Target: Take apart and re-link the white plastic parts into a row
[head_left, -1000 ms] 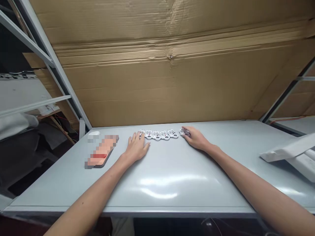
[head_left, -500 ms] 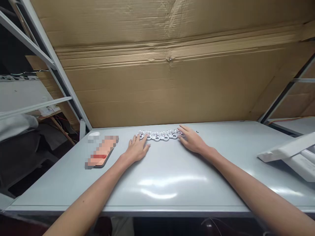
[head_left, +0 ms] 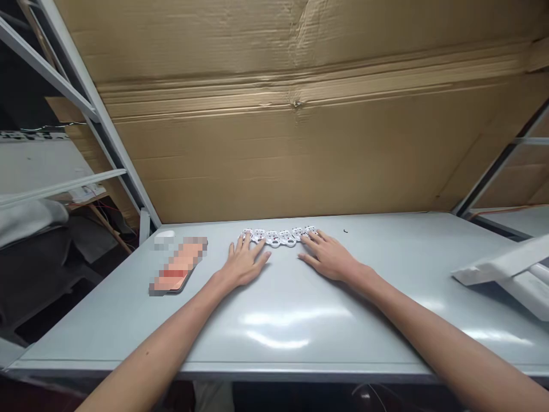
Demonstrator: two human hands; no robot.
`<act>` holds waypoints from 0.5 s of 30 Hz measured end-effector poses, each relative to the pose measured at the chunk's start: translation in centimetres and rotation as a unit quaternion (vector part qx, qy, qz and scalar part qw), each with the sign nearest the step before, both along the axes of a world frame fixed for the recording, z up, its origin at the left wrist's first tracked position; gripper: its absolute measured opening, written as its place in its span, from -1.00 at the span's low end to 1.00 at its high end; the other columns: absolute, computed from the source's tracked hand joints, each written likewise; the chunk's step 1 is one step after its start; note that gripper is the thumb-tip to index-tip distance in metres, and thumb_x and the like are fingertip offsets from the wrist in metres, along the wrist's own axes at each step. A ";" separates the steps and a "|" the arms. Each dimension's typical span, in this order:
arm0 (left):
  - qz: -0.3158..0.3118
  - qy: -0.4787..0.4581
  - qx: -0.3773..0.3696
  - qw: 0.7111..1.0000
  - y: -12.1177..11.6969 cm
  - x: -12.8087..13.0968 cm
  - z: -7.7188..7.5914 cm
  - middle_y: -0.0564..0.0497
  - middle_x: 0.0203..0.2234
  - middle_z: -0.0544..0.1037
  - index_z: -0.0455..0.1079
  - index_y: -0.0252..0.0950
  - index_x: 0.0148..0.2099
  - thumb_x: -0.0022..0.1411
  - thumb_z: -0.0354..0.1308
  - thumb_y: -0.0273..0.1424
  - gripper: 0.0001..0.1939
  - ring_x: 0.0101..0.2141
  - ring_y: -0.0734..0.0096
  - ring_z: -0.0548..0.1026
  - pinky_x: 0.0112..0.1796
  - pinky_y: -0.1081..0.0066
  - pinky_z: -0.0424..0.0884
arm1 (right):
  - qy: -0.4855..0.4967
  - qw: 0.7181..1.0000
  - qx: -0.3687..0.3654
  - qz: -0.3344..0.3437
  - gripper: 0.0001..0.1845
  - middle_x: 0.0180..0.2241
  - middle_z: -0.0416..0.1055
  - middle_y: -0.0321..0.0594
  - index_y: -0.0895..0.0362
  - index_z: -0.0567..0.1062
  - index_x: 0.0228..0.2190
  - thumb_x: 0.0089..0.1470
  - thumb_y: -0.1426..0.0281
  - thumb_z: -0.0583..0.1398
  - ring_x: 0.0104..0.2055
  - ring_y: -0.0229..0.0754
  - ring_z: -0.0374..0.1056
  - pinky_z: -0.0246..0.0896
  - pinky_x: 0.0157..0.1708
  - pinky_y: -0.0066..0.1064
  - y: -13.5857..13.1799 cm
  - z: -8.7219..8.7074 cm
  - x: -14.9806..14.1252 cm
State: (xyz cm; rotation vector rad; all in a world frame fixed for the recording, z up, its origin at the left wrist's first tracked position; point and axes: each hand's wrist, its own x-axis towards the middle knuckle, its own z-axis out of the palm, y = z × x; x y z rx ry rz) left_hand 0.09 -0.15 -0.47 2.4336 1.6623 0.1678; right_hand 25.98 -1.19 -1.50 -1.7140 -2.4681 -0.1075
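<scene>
- The row of white pieces [head_left: 287, 239] lies flat on the grey tabletop [head_left: 278, 292], much closer to the back edge than to the front one, its middle bowed slightly toward the front.
- A narrow strip of tabletop separates the row from the cardboard panel [head_left: 274, 166] that rises along the back edge.
- The left hand [head_left: 243, 265] is open, fingers spread over the row's left end, gripping nothing.
- The right hand [head_left: 329, 256] is open too, fingertips over the row's right end, with no grip.
- Between the two thumbs is a modest gap; from there, glossy surface stretches to the front edge between the forearms.
- Left of the left hand, well apart from it, lies a pixelated orange slab [head_left: 178, 270], a small white item [head_left: 164, 234] just behind it.
- A broad span separates the right hand from the white packaging [head_left: 501, 266] near the right side; a tiny dark curl [head_left: 345, 231] lies in between.
</scene>
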 end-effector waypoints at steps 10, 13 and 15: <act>-0.090 0.016 0.005 0.996 -0.9 0.6 0.4 -0.06 0.43 -0.14 -0.05 -0.05 0.45 0.41 -0.37 0.11 -0.31 0.39 -0.07 -0.26 0.28 -0.14 -0.24 | 0.049 0.998 0.003 0.028 -0.12 0.32 0.14 0.04 0.18 0.23 0.29 0.24 -0.16 -0.19 0.37 0.21 -0.05 -0.09 0.28 0.02 -0.8 0.1 -1.1; -0.086 0.018 0.006 0.996 -0.8 0.6 0.4 -0.07 0.42 -0.15 -0.06 -0.06 0.45 0.41 -0.36 0.12 -0.30 0.39 -0.07 -0.26 0.28 -0.13 -0.23 | 0.057 0.998 -0.004 0.035 -0.15 0.34 0.11 0.05 0.17 0.23 0.30 0.24 -0.14 -0.15 0.38 0.22 -0.07 -0.13 0.29 0.03 -0.8 -0.2 -1.4; -0.088 0.022 0.004 0.996 -0.7 0.6 0.5 -0.07 0.42 -0.15 -0.07 -0.07 0.45 0.42 -0.37 0.11 -0.30 0.39 -0.06 -0.26 0.28 -0.13 -0.23 | 0.060 0.998 -0.004 0.032 -0.16 0.34 0.10 0.06 0.17 0.23 0.29 0.25 -0.13 -0.14 0.39 0.21 -0.08 -0.15 0.30 0.02 -0.9 -0.2 -1.5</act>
